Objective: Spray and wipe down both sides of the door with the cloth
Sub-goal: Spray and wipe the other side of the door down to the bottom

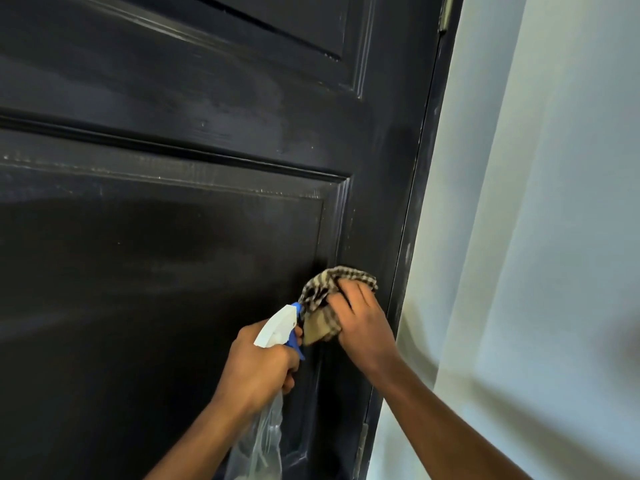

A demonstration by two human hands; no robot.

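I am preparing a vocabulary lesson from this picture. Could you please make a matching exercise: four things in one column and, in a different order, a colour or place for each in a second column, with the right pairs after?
Column one
1. cloth
2. spray bottle
3. door
4. wall

Column two
a. pale, to the right of the door's edge
b. clear body, white and blue head, held by the left hand
c. dark, with moulded panels
d. checked, held by the right hand against the door

Pairs: 1-d, 2-b, 3-c, 4-a
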